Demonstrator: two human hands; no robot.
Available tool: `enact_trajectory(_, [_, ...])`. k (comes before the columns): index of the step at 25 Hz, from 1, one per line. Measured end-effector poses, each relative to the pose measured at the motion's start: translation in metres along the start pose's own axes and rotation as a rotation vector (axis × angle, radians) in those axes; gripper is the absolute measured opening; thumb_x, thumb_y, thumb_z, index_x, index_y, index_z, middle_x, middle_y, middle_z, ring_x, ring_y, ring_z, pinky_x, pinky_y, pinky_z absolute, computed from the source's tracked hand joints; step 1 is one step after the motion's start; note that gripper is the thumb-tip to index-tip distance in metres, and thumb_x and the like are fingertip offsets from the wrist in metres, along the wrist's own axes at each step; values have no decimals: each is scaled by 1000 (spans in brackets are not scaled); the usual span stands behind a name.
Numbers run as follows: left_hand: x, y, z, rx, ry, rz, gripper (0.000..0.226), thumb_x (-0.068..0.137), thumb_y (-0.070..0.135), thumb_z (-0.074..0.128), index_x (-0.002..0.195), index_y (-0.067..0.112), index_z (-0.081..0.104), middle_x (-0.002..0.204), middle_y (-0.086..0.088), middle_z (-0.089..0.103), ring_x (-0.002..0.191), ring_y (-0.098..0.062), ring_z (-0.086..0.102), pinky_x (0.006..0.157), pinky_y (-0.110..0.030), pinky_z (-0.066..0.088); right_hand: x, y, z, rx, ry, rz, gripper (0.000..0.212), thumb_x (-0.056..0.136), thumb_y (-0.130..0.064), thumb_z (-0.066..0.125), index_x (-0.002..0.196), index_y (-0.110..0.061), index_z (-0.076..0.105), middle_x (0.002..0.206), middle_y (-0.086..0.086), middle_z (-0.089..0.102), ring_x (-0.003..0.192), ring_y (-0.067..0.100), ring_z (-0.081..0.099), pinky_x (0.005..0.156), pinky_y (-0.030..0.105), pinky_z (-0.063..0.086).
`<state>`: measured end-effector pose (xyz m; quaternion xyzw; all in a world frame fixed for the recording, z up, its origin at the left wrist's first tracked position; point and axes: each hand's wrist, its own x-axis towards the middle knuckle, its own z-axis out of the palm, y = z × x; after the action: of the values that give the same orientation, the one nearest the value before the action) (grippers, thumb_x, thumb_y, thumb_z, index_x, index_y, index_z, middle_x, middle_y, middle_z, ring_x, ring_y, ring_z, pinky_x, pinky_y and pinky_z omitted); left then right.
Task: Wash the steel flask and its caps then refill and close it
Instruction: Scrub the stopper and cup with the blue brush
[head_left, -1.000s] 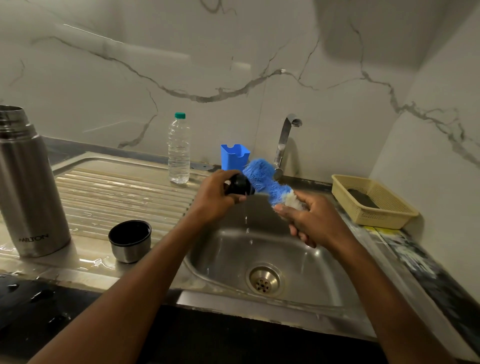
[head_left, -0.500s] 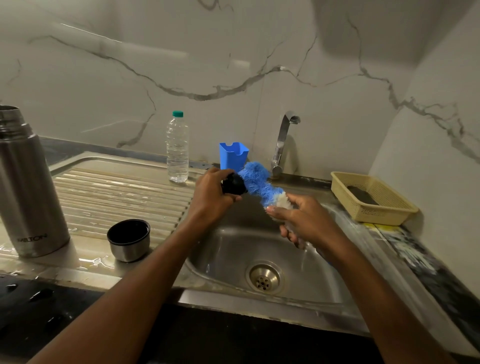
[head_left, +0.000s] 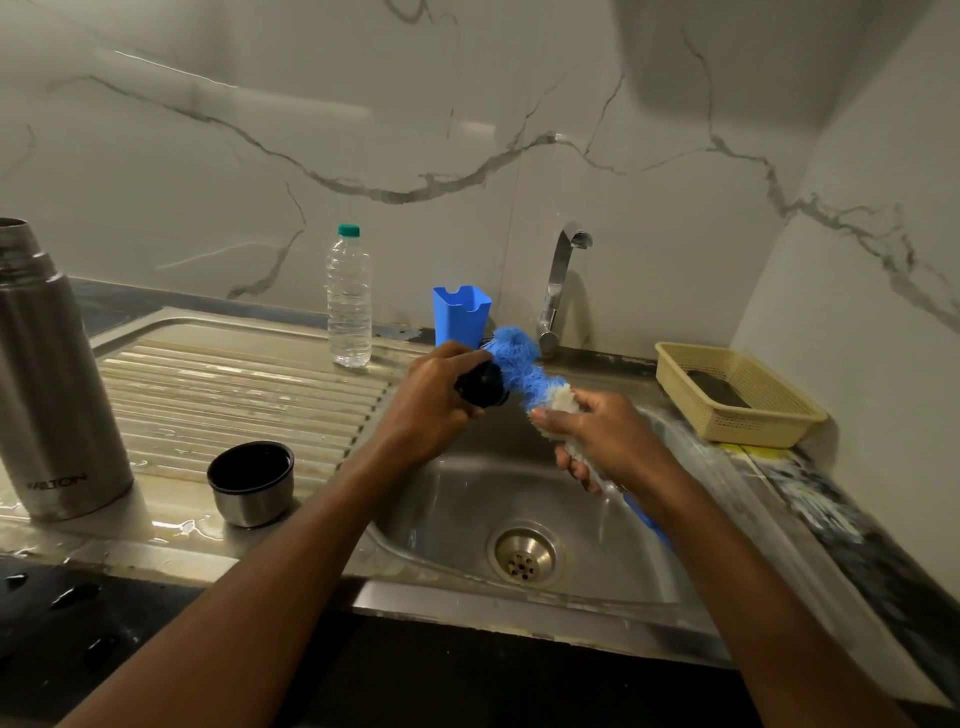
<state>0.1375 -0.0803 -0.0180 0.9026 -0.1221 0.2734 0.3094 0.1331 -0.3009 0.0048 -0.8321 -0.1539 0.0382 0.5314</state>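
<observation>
Over the sink basin (head_left: 457, 499), my left hand (head_left: 434, 402) grips a small black inner cap (head_left: 482, 383). My right hand (head_left: 605, 436) holds a bottle brush (head_left: 522, 366) with blue and white bristles, and the blue bristles press against the cap. The brush's blue handle sticks out below my right hand. The open steel flask (head_left: 49, 379) stands upright at the far left on the wet drainboard (head_left: 234, 384). Its steel cup cap (head_left: 251, 482) sits mouth-up beside it, near the front edge.
A clear water bottle (head_left: 349, 299) with a green lid stands at the back of the drainboard. A blue plastic holder (head_left: 460, 312) and the tap (head_left: 558, 286) are behind the basin. A beige basket (head_left: 737, 397) with a dark scrub pad sits at the right. The drain (head_left: 524, 553) lies below my hands.
Both hands have shifted slightly as the brush rubs along the black cap; the brush head has slid a little against it. The flask and the cup cap have not moved.
</observation>
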Motion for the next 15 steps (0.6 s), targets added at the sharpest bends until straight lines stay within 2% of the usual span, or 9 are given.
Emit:
enact_trajectory(3, [1,-2,-8,-247,-47,-71,67,80,1,82,142,16,59,131,-2,63,118,-17,64,103,-37,55,2,0,-11,118,-13,38,26,94,-38,71,110,-18,67,62,5,62,43,12,47,39,24,37])
enact_trajectory(7, [-1,3,-21,-730,-175,-203,57,87,-4,73,137,21,62,129,-3,68,116,-17,68,97,-36,58,0,4,-32,238,-101,33,34,92,-36,72,107,-7,66,62,8,57,39,12,40,36,21,32])
enact_trajectory(11, [-2,4,-22,-1015,-355,-247,42,95,-2,60,136,7,61,130,-14,68,120,-28,66,100,-37,56,-1,11,-44,240,-163,16,30,92,-34,71,106,-7,67,61,9,54,37,12,36,36,19,30])
enact_trajectory(15, [-2,8,-22,-1329,-316,-316,45,95,7,55,138,-6,54,137,-24,62,125,-36,63,96,-35,58,0,4,-40,300,-186,6,25,94,-34,69,100,-10,66,61,9,53,36,11,35,34,18,28])
